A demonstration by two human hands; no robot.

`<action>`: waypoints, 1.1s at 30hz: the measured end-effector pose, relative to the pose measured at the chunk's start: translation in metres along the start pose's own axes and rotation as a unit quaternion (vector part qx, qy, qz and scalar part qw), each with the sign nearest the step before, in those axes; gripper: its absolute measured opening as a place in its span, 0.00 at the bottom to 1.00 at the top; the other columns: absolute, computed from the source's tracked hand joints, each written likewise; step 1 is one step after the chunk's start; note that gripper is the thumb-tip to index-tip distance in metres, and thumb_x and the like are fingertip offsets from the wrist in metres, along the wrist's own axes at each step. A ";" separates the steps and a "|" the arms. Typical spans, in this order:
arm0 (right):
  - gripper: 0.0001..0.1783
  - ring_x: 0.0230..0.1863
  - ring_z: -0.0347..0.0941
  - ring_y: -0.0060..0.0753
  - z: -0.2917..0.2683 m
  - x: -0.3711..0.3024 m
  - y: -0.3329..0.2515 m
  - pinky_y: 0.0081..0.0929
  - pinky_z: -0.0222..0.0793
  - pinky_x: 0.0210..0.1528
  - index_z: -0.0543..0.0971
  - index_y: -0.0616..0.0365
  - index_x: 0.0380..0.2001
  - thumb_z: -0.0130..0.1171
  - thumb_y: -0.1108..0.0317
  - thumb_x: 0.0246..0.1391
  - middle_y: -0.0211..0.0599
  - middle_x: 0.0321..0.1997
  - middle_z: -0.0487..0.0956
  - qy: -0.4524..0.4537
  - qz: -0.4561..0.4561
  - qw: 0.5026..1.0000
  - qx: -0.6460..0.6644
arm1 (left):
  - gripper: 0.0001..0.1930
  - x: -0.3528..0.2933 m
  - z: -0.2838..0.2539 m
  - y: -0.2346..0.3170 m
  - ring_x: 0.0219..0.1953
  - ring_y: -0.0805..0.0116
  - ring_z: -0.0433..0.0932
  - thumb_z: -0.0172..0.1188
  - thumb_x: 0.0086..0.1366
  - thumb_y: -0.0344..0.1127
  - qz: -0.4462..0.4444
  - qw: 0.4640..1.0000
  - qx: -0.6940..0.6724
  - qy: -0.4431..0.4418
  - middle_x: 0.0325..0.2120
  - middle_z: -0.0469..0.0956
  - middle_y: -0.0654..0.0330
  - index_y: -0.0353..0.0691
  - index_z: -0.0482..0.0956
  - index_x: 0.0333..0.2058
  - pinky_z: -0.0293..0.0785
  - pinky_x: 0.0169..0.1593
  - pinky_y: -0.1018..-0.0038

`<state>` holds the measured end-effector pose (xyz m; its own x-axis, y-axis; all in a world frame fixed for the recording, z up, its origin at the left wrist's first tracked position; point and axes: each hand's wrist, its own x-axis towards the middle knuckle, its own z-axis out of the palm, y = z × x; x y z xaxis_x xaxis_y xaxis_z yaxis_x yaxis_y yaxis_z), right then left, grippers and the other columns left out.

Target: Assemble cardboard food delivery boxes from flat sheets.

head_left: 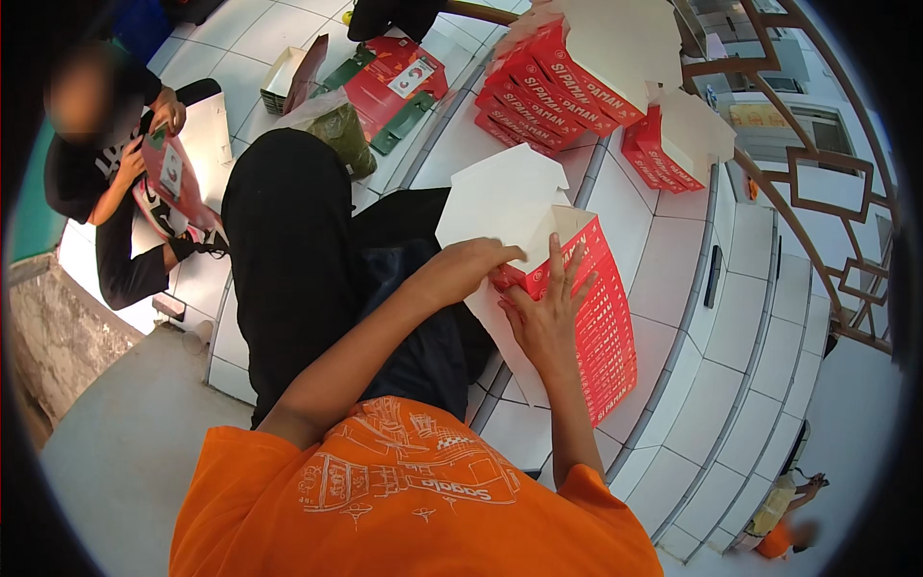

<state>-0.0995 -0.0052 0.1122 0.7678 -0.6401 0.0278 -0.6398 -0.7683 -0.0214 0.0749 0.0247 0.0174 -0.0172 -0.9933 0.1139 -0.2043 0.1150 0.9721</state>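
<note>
Head view: red-white box (577,308) on white tiled ledge (673,279), half folded. Left hand (466,269) fingers curled, pinching flap edge. Right hand (546,317) flat, fingers spread on red panel. Best: keep panel pinned, crease flap squarely along fold. Finished boxes (558,87) stacked beyond.

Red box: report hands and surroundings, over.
Left hand pinching the red box at its flap. Right hand flat against its side. Folded boxes stacked beyond; nothing blocking.
</note>
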 end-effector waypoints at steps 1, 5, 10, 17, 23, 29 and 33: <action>0.10 0.81 0.35 0.72 0.003 0.000 -0.001 0.81 0.31 0.73 0.86 0.42 0.38 0.72 0.65 0.51 0.48 0.82 0.47 -0.005 -0.013 1.000 0.003 | 0.15 0.000 0.002 -0.003 0.47 0.50 0.81 0.56 0.58 0.20 -0.003 1.000 0.001 0.003 0.40 0.82 0.52 0.42 0.80 0.44 0.76 0.49 0.58; 0.04 0.81 0.37 0.73 0.011 -0.002 -0.002 0.78 0.34 0.74 0.86 0.45 0.32 0.71 0.66 0.52 0.44 0.82 0.50 0.006 -0.046 0.999 0.002 | 0.10 0.001 0.016 -0.013 0.36 0.49 0.83 0.58 0.56 0.21 0.070 0.991 0.085 0.077 0.30 0.83 0.53 0.39 0.82 0.36 0.79 0.41 0.60; 0.03 0.80 0.39 0.74 0.009 -0.003 -0.009 0.76 0.35 0.75 0.86 0.47 0.31 0.70 0.67 0.52 0.44 0.81 0.53 0.009 -0.044 0.999 0.016 | 0.09 -0.003 0.026 -0.009 0.36 0.50 0.85 0.59 0.55 0.21 0.072 0.992 0.067 0.077 0.30 0.84 0.52 0.37 0.83 0.36 0.79 0.40 0.61; 0.04 0.80 0.42 0.72 0.005 -0.004 -0.006 0.72 0.35 0.76 0.85 0.51 0.34 0.69 0.68 0.54 0.45 0.81 0.55 0.029 -0.045 0.997 0.063 | 0.13 0.005 0.010 -0.013 0.41 0.52 0.86 0.57 0.58 0.18 -0.027 0.989 -0.095 -0.114 0.35 0.84 0.45 0.33 0.83 0.41 0.80 0.46 0.66; 0.12 0.81 0.47 0.61 -0.041 0.026 0.068 0.61 0.42 0.78 0.86 0.52 0.43 0.69 0.72 0.54 0.48 0.79 0.59 0.082 0.022 0.972 0.218 | 0.20 -0.001 -0.001 -0.004 0.50 0.53 0.82 0.57 0.63 0.24 0.080 0.974 -0.148 -0.153 0.47 0.82 0.44 0.33 0.76 0.55 0.75 0.58 0.64; 0.14 0.74 0.64 0.54 -0.014 0.079 0.137 0.43 0.61 0.71 0.84 0.61 0.47 0.64 0.67 0.61 0.51 0.64 0.78 0.009 -0.027 0.957 0.289 | 0.21 -0.007 0.020 -0.007 0.44 0.56 0.82 0.72 0.62 0.42 0.095 0.984 -0.116 -0.100 0.40 0.82 0.50 0.33 0.79 0.46 0.76 0.53 0.65; 0.19 0.51 0.80 0.38 0.007 0.088 0.142 0.31 0.71 0.57 0.84 0.64 0.43 0.57 0.57 0.68 0.45 0.44 0.86 -0.117 0.077 0.935 0.326 | 0.18 -0.011 0.039 -0.023 0.43 0.52 0.82 0.74 0.59 0.38 0.017 0.983 -0.149 -0.103 0.38 0.82 0.50 0.35 0.79 0.43 0.76 0.47 0.63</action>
<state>-0.1224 -0.1707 0.1051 0.7044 -0.6670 -0.2430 -0.6438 -0.4560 -0.6145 0.0417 0.0332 -0.0144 -0.2228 -0.9657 0.1334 0.0961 0.1145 0.9888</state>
